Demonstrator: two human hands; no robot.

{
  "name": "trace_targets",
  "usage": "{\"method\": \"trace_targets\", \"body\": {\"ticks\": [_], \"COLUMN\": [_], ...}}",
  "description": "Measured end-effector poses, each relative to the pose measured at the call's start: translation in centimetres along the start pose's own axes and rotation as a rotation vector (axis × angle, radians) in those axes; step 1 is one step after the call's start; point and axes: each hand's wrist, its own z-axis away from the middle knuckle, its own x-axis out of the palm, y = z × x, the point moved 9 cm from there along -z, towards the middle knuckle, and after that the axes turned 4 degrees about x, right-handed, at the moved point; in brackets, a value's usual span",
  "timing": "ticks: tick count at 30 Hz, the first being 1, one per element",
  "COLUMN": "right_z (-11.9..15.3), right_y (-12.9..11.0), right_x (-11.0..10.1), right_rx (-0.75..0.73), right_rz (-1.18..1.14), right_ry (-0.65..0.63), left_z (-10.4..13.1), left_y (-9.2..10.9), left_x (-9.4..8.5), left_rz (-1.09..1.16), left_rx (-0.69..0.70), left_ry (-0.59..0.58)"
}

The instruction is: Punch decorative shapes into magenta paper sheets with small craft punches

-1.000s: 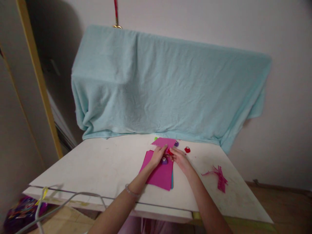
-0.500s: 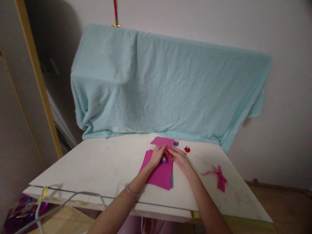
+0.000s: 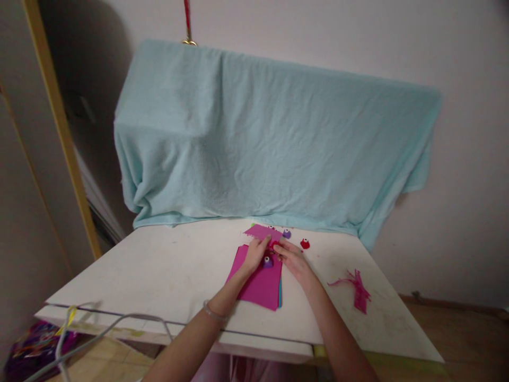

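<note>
Left hand [image 3: 256, 255]: thumb pressed on the small pink sheet [image 3: 259, 230], its lower edge pinched as far as I can see; the undersides of the fingers are hidden from me.

Right hand [image 3: 293, 255]: fingertips drawn together on a red bit [image 3: 274, 245], at the sheet's right lower part. Whether it is stuck to the paper, I cannot tell.

Key relation: from the point where my fingers meet, the sheet reaches out toward 11 o'clock, its visible long axis running roughly 9 to 3. The left hand is nearer the middle of the sheet; the right is nearer the red bit.

Purple blob with a white eye [image 3: 268, 261], one: at 7 o'clock, just below the fingers and above the paper; contact unclear.

Stack of pink paper [image 3: 258, 289], one: at 6 to 7 o'clock, under the hands, blue edge [image 3: 280, 297] showing on its right.

Second purple blob [image 3: 287, 234], one: at 1 o'clock, near.

Red blob [image 3: 305, 244], one: at 3 o'clock, apart from the right hand.

Shredded pink scraps [image 3: 360, 293], one heap: at 4 o'clock, well apart.

Counter [image 3: 159, 270], white: beneath all these.

Pale blue cloth [image 3: 278, 143], one: at 12 o'clock, behind.
</note>
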Motion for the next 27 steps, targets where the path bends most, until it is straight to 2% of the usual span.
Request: {"method": "trace_targets", "body": {"ticks": [9,15,20,23,27], "right_z": [0.0,-0.1,-0.2,-0.5,-0.7], "right_y": [-0.1,-0.4,-0.5,-0.2,0.1], "right_x": [0.2,0.2,-0.4,-0.7,-0.8], "right_rx": [-0.015,-0.042,-0.043,-0.035,-0.033], "right_rz": [-0.075,-0.089,-0.148,-0.206,-0.294], "right_ry": [-0.010,-0.005,0.012,0.010,-0.006], "left_z": [0.3,0.8,0.9,0.8,0.9], "left_y": [0.5,1.1,2.0,2.0,1.5], "left_x": [0.9,1.3,0.8,0.8,2.3], "left_rz": [0.110,0.089,0.003,0.037,0.163], "left_rx": [-0.021,-0.017,0.046,0.075,0.063], "left_ry": [-0.082,-0.127,-0.073,-0.052,-0.163]}}
